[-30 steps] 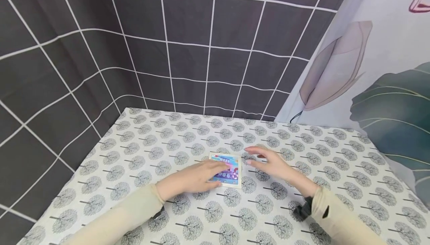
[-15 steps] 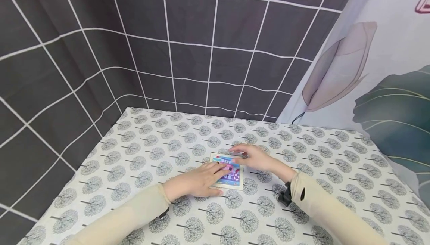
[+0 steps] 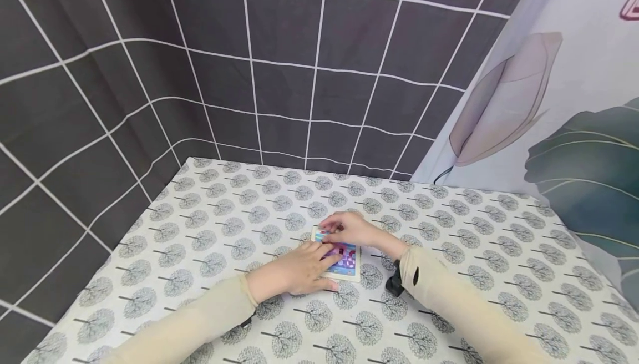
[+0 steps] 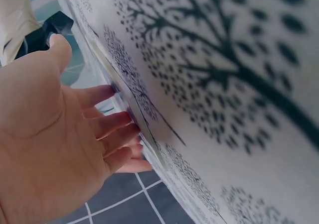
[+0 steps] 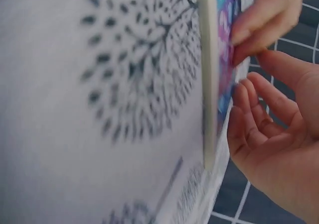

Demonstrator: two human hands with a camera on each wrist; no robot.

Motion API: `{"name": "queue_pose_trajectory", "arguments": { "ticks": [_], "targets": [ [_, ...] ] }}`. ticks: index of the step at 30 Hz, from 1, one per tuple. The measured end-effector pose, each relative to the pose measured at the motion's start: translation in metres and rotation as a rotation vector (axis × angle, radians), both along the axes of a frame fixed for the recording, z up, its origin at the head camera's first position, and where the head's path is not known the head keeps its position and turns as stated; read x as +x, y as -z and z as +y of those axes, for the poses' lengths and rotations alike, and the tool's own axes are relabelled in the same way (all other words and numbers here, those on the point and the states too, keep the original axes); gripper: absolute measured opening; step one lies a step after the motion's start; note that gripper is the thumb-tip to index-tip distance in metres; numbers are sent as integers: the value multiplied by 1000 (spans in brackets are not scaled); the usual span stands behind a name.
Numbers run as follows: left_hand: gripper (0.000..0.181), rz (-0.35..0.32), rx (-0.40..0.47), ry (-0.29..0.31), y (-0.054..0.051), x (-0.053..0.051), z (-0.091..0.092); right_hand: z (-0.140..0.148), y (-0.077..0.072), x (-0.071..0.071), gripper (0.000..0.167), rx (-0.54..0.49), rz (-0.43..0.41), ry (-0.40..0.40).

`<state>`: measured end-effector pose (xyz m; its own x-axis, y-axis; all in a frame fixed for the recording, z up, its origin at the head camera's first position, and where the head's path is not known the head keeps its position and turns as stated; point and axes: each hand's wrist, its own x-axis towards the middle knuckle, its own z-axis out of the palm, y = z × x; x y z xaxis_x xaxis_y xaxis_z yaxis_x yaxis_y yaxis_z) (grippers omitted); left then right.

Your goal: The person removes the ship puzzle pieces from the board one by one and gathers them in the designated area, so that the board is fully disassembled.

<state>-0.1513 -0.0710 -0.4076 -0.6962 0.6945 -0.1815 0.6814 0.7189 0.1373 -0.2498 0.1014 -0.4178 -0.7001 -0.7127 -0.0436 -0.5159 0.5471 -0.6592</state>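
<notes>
Head view has the small picture board [image 3: 349, 265] lying flat on the cloth-covered bench [image 3: 439, 231], bright side up, with both hands at it. The left hand [image 3: 299, 269] lies over the board's left part, fingers stretched out and resting on the picture, thumb apart by the near edge; it has no hold round anything. The right hand [image 3: 350, 229] is at the far end of the board, fingers bent and thumb close to the index finger. Whether it pinches something small there, I cannot tell.

As I judge it, the work at the board is under way and not finished, since both hands are busy on it. The uncovered part of the picture looks whole; the part beneath the fingers is hidden, so what is left to do there cannot be told.

Left wrist view adds the open palm and the fingertips meeting the board almost edge-on, which from above is hidden by the back of the hand. Right wrist view brings out the board's thick, pale side and the bent fingers from the palm side. Only the head view takes in the board's place on the bench, before the dark checked curtain [image 3: 279, 92].
</notes>
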Motion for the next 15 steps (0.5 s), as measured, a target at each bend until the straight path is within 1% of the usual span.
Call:
{"name": "queue_pose_trajectory", "arguments": {
  "ticks": [3,6,11,15],
  "targets": [
    [71,13,-12,-10,0,1,1,-7,2,-2,33,16,7,17],
    [71,25,-20,-12,1,3,0,-13,0,-3,31,26,-7,47],
    [74,25,-26,-23,3,6,1,-17,-2,-3,28,36,-35,94],
    [74,24,-28,-31,4,7,2,-17,-3,-2,27,34,-30,116]
  ]
}}
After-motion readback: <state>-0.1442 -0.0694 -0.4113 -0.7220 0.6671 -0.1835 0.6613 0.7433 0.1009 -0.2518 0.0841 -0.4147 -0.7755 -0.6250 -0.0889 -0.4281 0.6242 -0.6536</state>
